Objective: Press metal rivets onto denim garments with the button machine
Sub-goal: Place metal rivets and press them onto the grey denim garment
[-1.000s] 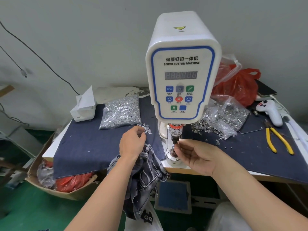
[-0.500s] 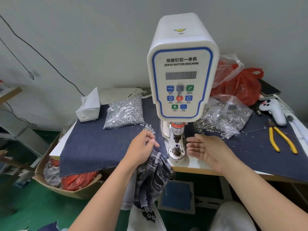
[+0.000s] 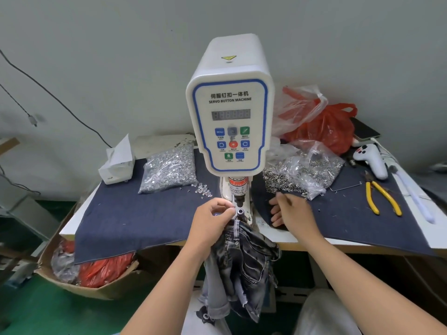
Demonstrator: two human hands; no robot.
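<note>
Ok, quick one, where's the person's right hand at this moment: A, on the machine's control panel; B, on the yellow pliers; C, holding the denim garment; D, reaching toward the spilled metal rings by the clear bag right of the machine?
D: the right hand stretches over the dark cloth toward the metal rings, while the left hand holds the denim garment.

Both forearms are bare to the frame edge, with no sleeve, watch, ring or glove on the left hand (image 3: 212,226) or right hand (image 3: 291,215).
</note>
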